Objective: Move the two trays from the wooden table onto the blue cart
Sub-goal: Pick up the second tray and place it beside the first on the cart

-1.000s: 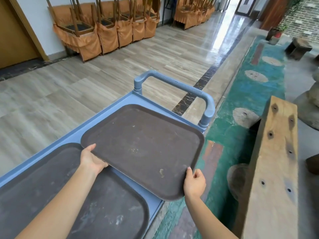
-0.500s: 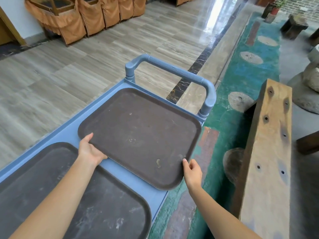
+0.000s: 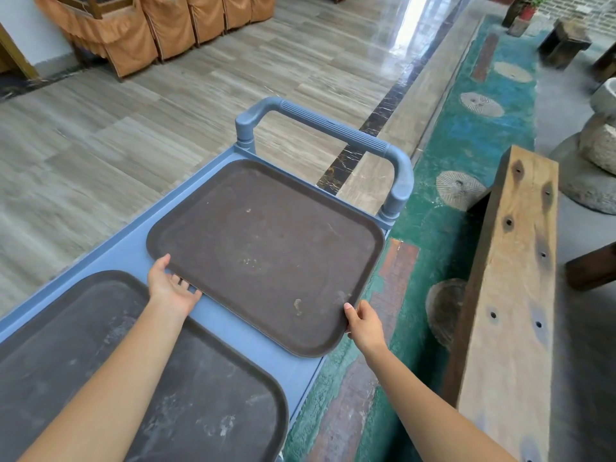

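Note:
A dark brown tray (image 3: 266,248) lies on the far half of the blue cart (image 3: 126,251), close to the cart's handle (image 3: 333,131). My right hand (image 3: 365,323) grips its near right corner, thumb on the rim. My left hand (image 3: 171,288) is at the tray's near left edge with its palm up and fingers spread under or against the rim; the grip looks loosened. A second dark brown tray (image 3: 140,371) rests on the near half of the cart, partly under my left forearm.
A thick wooden table top (image 3: 513,295) runs along the right. Between it and the cart is a green painted floor strip with round stone discs (image 3: 460,190). Stacked orange-covered chairs (image 3: 166,25) stand at the far wall. Stone blocks (image 3: 600,145) sit far right.
The tray has come down from a raised tilt to lie flat on the cart. My left hand has opened from its grip on the edge. The camera has tilted further down.

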